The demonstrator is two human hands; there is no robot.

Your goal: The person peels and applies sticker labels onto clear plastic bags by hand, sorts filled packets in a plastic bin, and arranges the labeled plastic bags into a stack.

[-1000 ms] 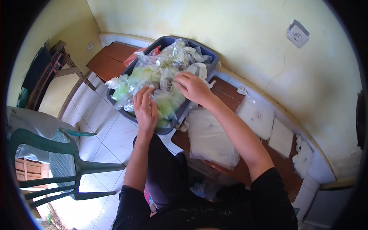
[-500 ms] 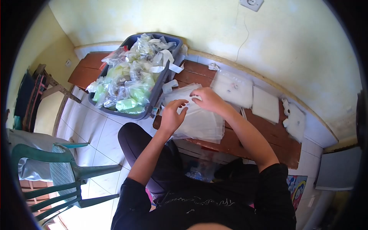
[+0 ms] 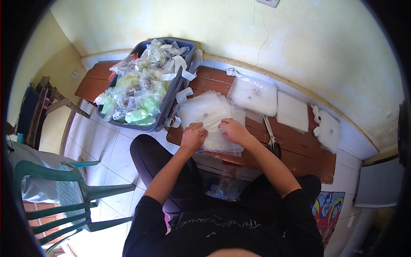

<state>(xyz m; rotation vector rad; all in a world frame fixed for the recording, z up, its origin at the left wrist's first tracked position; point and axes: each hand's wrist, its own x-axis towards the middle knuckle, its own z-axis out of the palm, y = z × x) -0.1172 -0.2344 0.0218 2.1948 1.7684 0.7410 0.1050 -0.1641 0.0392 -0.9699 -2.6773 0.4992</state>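
Though half-curled, each grip on plastic

White script crosses the black shirt; its words seem unreadable here.

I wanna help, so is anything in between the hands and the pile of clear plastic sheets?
Nothing visible: the left hand and right hand already touch the plastic sheets. The scissors lie right of the pile, not between.

We're seeing the bin blocking left of the plastic stack, scissors and a flat pack crowding its right; we're finding passage over the bench strip behind it.
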